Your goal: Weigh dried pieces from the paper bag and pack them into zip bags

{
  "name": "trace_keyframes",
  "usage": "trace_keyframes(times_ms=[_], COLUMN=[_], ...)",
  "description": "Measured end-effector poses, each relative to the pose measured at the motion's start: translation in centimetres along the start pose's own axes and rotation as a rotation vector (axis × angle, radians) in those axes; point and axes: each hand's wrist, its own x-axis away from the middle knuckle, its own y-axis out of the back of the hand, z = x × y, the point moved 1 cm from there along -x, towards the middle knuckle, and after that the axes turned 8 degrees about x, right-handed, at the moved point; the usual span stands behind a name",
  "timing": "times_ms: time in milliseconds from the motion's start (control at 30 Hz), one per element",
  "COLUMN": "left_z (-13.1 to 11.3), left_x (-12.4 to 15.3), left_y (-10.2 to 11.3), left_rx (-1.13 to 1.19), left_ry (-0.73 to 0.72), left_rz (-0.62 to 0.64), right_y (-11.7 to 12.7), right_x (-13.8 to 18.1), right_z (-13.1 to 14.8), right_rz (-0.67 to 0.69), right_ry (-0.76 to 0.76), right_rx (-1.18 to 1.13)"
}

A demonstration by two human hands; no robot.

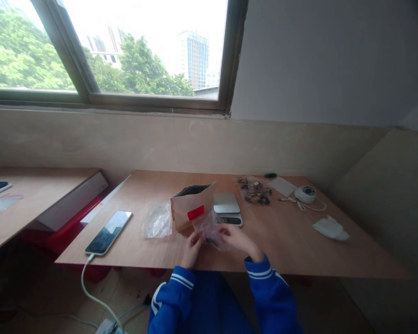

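Between my two hands is a clear plastic bag (pixel 209 226) with something small and dark near its bottom. My left hand (pixel 192 248) pinches the bag's lower left side. The fingers of my right hand (pixel 238 239) are closed on its right side. Just behind stands a brown paper bag (pixel 186 211) with a red label, its top gaping. A small kitchen scale (pixel 227 204) with a silver plate sits behind my right hand, its display partly covered by the plastic. Left of the paper bag lies a flat pile of clear plastic bags (pixel 157 220).
A phone (pixel 109 232) on a charging cable lies at the table's left. Plastic bags of dark small parts (pixel 256 190), a white dome camera (pixel 304 194) with its cable, a white card (pixel 283 186) and crumpled tissue (pixel 330 228) are at right. A second table (pixel 38 185) stands left.
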Motion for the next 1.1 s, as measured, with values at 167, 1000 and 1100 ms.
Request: trace_keyframes(times_ms=[167,1000,1100], left_z=[0.3,0.3,0.4], left_x=[0.1,0.4,0.2], left_y=[0.2,0.0,0.0], left_rx=[-0.096,0.086,0.081], left_ry=[-0.047,0.005,-0.015], left_rz=[-0.046,0.027,0.044], right_y=[-3.2,-4.7,-5.3], right_x=[-0.2,-0.1,-0.1], right_z=[-1.8,-2.1,-2.9], right_rz=[0.088,-0.352,-0.327], right_ry=[-0.042,-0.054,-0.124], right_rx=[-0.187,-0.541,-0.568])
